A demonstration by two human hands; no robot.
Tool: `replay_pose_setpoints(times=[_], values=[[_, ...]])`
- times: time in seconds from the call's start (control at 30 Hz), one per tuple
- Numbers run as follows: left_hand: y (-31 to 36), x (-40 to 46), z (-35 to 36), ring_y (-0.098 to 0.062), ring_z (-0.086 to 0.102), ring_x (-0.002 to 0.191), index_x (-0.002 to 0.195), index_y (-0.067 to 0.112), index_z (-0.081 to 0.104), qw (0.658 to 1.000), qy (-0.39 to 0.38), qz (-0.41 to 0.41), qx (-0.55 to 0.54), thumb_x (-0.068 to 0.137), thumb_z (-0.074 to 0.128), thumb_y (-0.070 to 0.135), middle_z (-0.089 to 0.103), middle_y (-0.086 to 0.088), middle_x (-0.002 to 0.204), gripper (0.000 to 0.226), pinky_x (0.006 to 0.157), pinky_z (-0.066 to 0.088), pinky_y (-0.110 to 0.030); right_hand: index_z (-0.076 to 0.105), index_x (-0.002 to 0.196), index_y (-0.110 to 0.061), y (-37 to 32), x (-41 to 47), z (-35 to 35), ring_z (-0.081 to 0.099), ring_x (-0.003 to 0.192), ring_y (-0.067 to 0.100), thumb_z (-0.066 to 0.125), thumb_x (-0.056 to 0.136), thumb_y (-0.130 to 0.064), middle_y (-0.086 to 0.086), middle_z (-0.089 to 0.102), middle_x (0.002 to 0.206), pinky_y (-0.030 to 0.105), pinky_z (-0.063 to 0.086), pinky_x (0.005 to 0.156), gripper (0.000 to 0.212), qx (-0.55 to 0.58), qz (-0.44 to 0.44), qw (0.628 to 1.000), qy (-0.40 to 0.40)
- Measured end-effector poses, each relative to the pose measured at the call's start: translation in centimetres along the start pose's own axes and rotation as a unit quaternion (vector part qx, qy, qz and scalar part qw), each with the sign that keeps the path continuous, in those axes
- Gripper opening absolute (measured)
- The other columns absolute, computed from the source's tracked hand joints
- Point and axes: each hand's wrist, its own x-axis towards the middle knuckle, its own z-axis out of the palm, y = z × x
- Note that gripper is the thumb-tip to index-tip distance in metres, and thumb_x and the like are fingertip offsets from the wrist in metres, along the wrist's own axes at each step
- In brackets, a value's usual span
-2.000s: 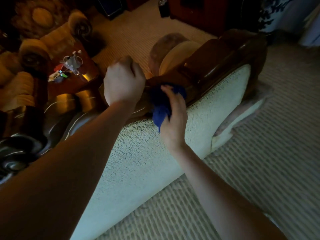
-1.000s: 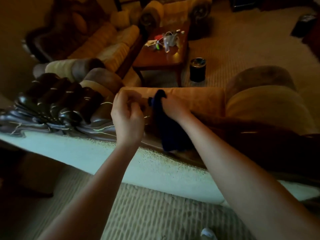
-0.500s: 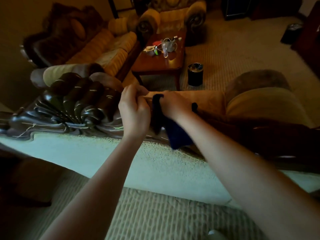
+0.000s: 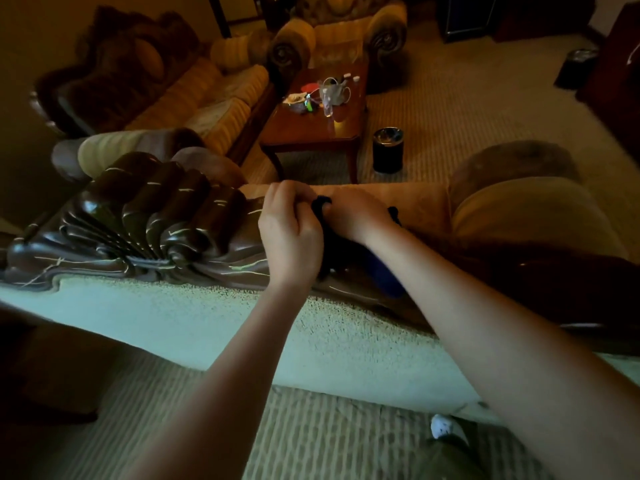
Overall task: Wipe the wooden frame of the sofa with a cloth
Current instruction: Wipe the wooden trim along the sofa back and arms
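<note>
Blue cloth [image 4: 384, 275] gripped by both hands over wooden frame [image 4: 145, 237].

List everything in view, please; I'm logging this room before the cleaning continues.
cloth: one, dark blue, bunched on the frame between the hands
wooden frame: one, dark glossy brown, carved, along the sofa's back
sofa back: one, pale textured fabric, below the frame
coffee table: one, reddish brown, cluttered, beyond the sofa
bin: one, black, right of the table
second sofa: one, golden striped, far left
armchair: one, golden, behind the table
carpet: beige, ribbed
left hand: curled, at the cloth
right hand: grips the cloth
</note>
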Motion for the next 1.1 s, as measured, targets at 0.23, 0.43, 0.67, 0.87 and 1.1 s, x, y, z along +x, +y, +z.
replay_pose_setpoints(times=[0.23, 0.43, 0.67, 0.87, 1.1], values=[[1.9, -2.8, 3.4, -0.021, 0.051, 0.073, 0.076, 0.001, 0.057, 0.993, 0.065, 0.051, 0.085, 0.074, 0.037, 0.0, 0.05, 0.002, 0.079, 0.02, 0.068, 0.045, -0.041, 0.054, 0.072, -0.022, 7.8, -0.1, -2.7, 0.054, 0.051, 0.004, 0.04, 0.096, -0.018, -0.008, 0.057, 0.059, 0.02, 0.04, 0.052, 0.028, 0.355, 0.029, 0.92, -0.164], [1.3, -2.8, 6.3, -0.027, 0.057, 0.084, 0.088, -0.004, 0.062, 0.963, 0.103, -0.076, 0.236, 0.071, 0.044, -0.01, 0.059, -0.015, 0.089, 0.026, 0.076, 0.038, -0.02, 0.07, 0.087, -0.03, 12.1, -0.6, -1.5, 0.063, 0.062, 0.001, 0.045, 0.096, -0.017, -0.005, 0.068, 0.073, 0.012, 0.046, 0.054, 0.03, 0.451, -0.093, 0.86, -0.219], [2.3, -2.3, 6.9, -0.035, 0.058, 0.095, 0.103, -0.004, 0.062, 0.927, 0.068, -0.138, 0.341, 0.073, 0.039, -0.006, 0.06, -0.018, 0.1, 0.039, 0.083, 0.047, -0.044, 0.058, 0.113, -0.043, 5.3, 4.1, -1.3, 0.056, 0.102, -0.008, 0.046, 0.075, -0.029, -0.023, 0.062, 0.106, 0.015, 0.043, 0.092, 0.043, 0.418, -0.221, 0.819, -0.326], [2.7, -2.1, 7.3, -0.028, 0.057, 0.095, 0.096, -0.001, 0.066, 0.913, 0.072, -0.152, 0.372, 0.071, 0.041, -0.013, 0.064, -0.012, 0.097, 0.037, 0.083, 0.04, -0.026, 0.059, 0.098, -0.057, 13.9, 2.3, -0.5, 0.059, 0.097, -0.007, 0.049, 0.085, -0.031, -0.014, 0.063, 0.112, 0.019, 0.043, 0.089, 0.031, 0.429, -0.189, 0.803, -0.367], [2.5, -2.3, 7.3, -0.026, 0.058, 0.095, 0.095, -0.001, 0.066, 0.911, 0.073, -0.149, 0.378, 0.071, 0.039, -0.012, 0.063, -0.012, 0.097, 0.038, 0.083, 0.044, -0.03, 0.051, 0.118, -0.048, 12.6, 1.0, -1.0, 0.053, 0.113, 0.002, 0.043, 0.087, -0.019, -0.018, 0.058, 0.117, 0.013, 0.04, 0.091, 0.043, 0.459, -0.215, 0.797, -0.328]])
